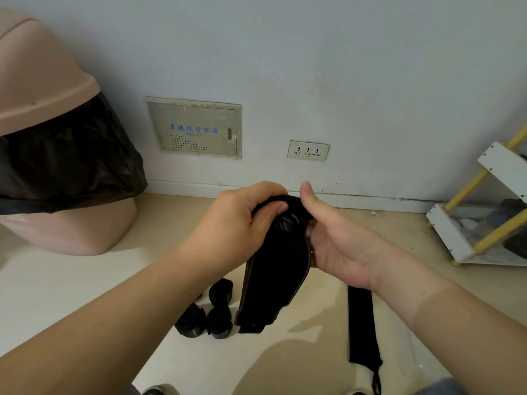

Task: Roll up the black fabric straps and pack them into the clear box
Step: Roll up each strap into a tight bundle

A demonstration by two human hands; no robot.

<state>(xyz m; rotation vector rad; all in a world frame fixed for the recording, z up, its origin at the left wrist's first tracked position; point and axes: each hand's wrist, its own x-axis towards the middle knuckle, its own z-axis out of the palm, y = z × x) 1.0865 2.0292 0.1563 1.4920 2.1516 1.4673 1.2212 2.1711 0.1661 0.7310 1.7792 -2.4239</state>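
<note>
A wide black fabric strap [275,269] hangs in the air in front of me, its lower end near the floor. My left hand [239,220] grips its curled top end, fingers wrapped over the fabric. My right hand [333,238] holds the same top end from the right, thumb up and fingers behind the strap. Three rolled black straps [205,312] lie together on the pale floor below. A narrow black strap [363,326] lies flat and unrolled on the floor to the right. The clear box is not in view.
A pink swing-lid bin [42,138] with a black liner stands at the left against the wall. A white and yellow shoe rack [484,212] stands at the right. A wall panel [196,128] and socket [308,151] sit low on the wall ahead.
</note>
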